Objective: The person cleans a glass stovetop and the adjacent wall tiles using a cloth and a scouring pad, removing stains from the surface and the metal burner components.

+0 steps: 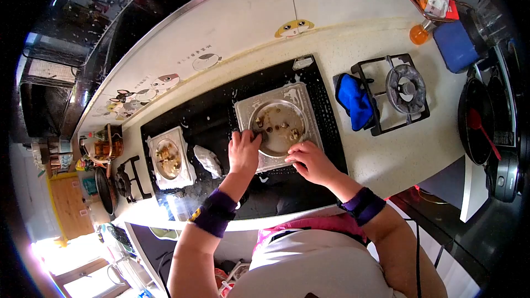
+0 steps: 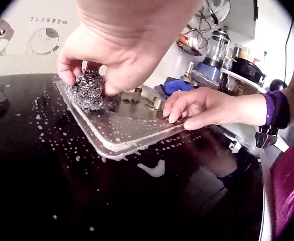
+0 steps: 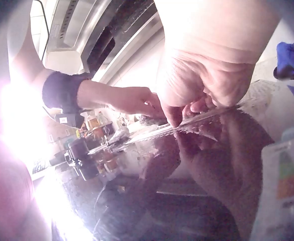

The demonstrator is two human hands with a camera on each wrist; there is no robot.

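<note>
A square metal drip tray [image 1: 243, 111] with a round hollow sits on the black glass hob [image 1: 221, 99]. Dark food bits and murky liquid lie in its hollow. My left hand [image 1: 243, 152] grips a steel wool scrubber [image 2: 88, 91] against the tray's left side, fingers and thumb curled about it. At the tray's near right edge, my right hand [image 1: 313, 161] holds the rim, its fingertips [image 2: 173, 118] on the top surface and its thumb by the edge. In the right wrist view the palm partly hides those fingers.
Left of the tray lie a crumpled whitish cloth [image 1: 207, 160] and a smaller dirty drip tray [image 1: 187, 166]. Drops and foam dot the glass. To the right are a blue cloth [image 1: 353, 101] and a pan support with a burner [image 1: 407, 89]. A black pan [image 1: 469, 135] stands further right.
</note>
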